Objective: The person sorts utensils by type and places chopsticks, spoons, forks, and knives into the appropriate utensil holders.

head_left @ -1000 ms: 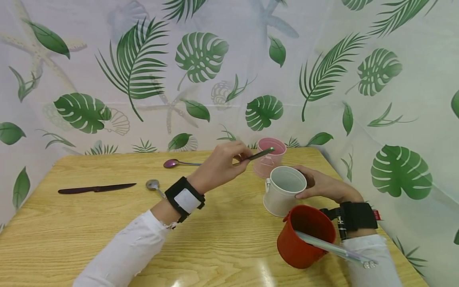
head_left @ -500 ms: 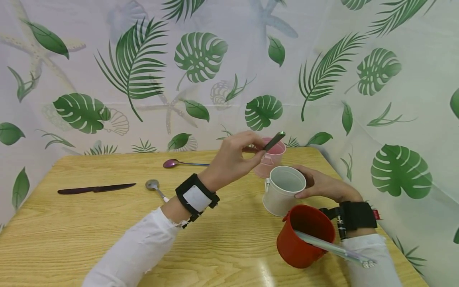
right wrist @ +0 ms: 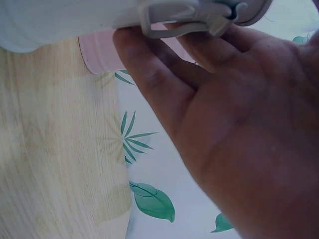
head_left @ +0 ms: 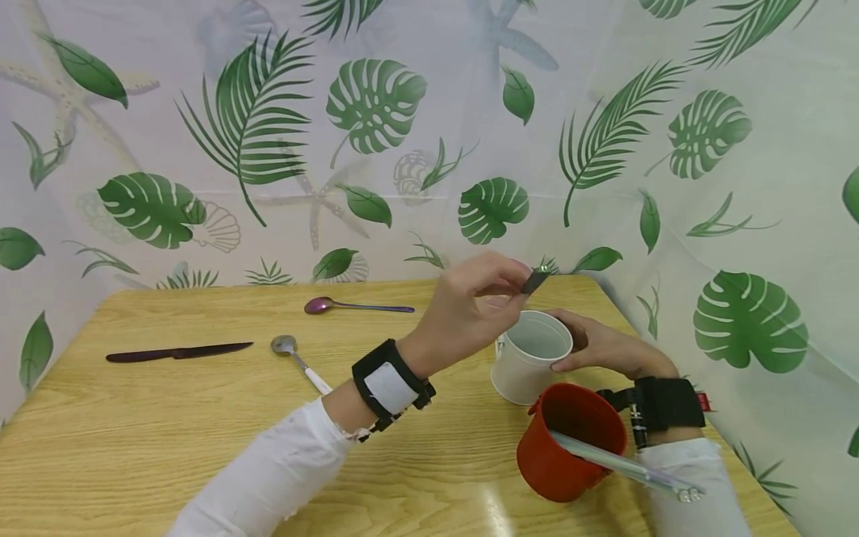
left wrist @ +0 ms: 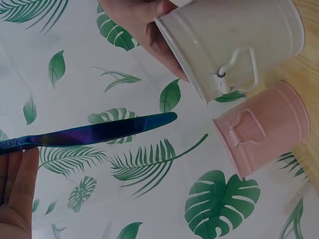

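Note:
My left hand [head_left: 470, 309] pinches a table knife [left wrist: 109, 130] with a shiny blue-purple blade, up beside the white bucket's rim. In the head view only the knife's end pokes past the fingers. The left wrist view shows the blade pointing towards the gap between the white bucket [head_left: 523, 373] and the pink bucket [left wrist: 269, 129]. My right hand [head_left: 614, 347] holds the white bucket at its right side, thumb in front and fingers behind. The left hand hides most of the pink bucket in the head view.
Close in front of the white bucket is a red bucket [head_left: 553, 466], with pale shiny sticks [head_left: 624, 464] leaning out over the right forearm. A purple spoon [head_left: 318, 305], a white-handled spoon [head_left: 285, 344] and a dark knife [head_left: 181, 353] lie on the table's left half.
My left hand has moved right with the knife, rising at first and then dipping slightly, and now covers the pink bucket. The right hand and white bucket have stayed put.

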{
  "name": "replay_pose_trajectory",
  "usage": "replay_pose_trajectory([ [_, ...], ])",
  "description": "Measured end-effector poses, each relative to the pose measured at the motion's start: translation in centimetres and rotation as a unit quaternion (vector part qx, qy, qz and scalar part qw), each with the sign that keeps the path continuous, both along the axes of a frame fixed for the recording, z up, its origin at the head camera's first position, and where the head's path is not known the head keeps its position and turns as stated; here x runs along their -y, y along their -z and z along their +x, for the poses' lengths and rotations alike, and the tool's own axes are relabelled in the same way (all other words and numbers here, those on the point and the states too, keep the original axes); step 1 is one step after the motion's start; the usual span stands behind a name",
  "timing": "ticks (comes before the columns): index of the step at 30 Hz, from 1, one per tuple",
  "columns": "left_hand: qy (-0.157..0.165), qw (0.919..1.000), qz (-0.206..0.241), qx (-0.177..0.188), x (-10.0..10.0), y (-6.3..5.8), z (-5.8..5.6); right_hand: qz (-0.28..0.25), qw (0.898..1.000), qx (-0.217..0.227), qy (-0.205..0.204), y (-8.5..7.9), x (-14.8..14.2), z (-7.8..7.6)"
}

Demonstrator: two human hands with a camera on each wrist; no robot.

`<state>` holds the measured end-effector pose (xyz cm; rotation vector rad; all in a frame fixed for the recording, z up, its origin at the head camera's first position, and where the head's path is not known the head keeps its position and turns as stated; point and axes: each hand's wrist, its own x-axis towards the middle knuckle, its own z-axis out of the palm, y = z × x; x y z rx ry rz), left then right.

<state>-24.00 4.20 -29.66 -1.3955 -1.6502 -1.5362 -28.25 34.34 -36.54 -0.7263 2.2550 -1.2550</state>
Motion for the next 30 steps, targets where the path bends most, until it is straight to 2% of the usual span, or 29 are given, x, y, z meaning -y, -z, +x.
replay_pose_trajectory([
  [7, 0.006, 0.9996, -0.023, 0.013, -1.0, 1.5, 0.3, 0.005, 1.0, 0.011, 0.006, 0.0, 0.0, 0.1],
  [15, 0.0, 0.9964, -0.077, 0.038, -1.5, 3.5, -0.3, 0.009, 1.0, 0.005, 0.007, -0.1, 0.1, 0.1],
  [18, 0.0, 0.9944, -0.102, 0.028, -1.6, 4.3, -0.6, 0.011, 1.0, 0.001, 0.006, -0.2, 0.1, 0.0],
  [23, -0.022, 0.9883, -0.15, -0.009, -1.9, 5.4, -1.2, 0.005, 1.0, -0.006, 0.002, -0.1, 0.1, -0.1],
  [30, -0.035, 0.9787, -0.202, -0.011, -2.3, 6.6, -1.8, -0.003, 1.0, 0.004, 0.0, -0.1, 0.1, 0.2],
])
